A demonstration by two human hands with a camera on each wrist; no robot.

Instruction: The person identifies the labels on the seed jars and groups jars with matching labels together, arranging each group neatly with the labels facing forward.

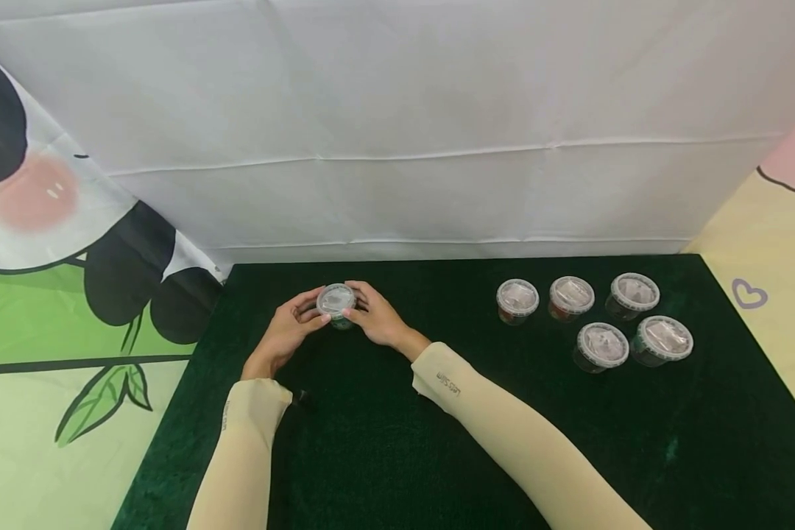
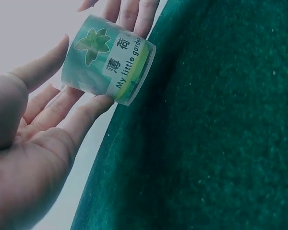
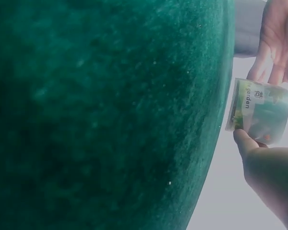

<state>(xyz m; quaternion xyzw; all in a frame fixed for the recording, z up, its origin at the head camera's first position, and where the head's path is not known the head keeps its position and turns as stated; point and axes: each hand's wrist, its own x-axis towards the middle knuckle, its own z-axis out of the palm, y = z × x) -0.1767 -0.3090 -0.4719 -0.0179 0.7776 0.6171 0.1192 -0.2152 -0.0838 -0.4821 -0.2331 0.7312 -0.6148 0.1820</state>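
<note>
Both hands hold a small clear plastic cup with a lid between them, towards the back left of the dark green table (image 1: 384,442). In the head view the cup (image 1: 336,298) shows its pale round lid on top. The left hand (image 1: 288,329) grips it from the left, thumb on the near side. From the right, the right hand (image 1: 380,321) grips it with thumb in front and fingers behind. In the left wrist view the cup (image 2: 89,69) bears a green leaf picture and the words "My little garden". The same label shows partly on the cup (image 3: 266,112) in the right wrist view.
Several similar lidded cups stand in two rows at the table's right, one of them a front-row cup (image 1: 603,344). A small dark object (image 1: 301,398) lies beside the left sleeve. Behind the table hangs a white cloth (image 1: 404,199); printed cloths flank both sides.
</note>
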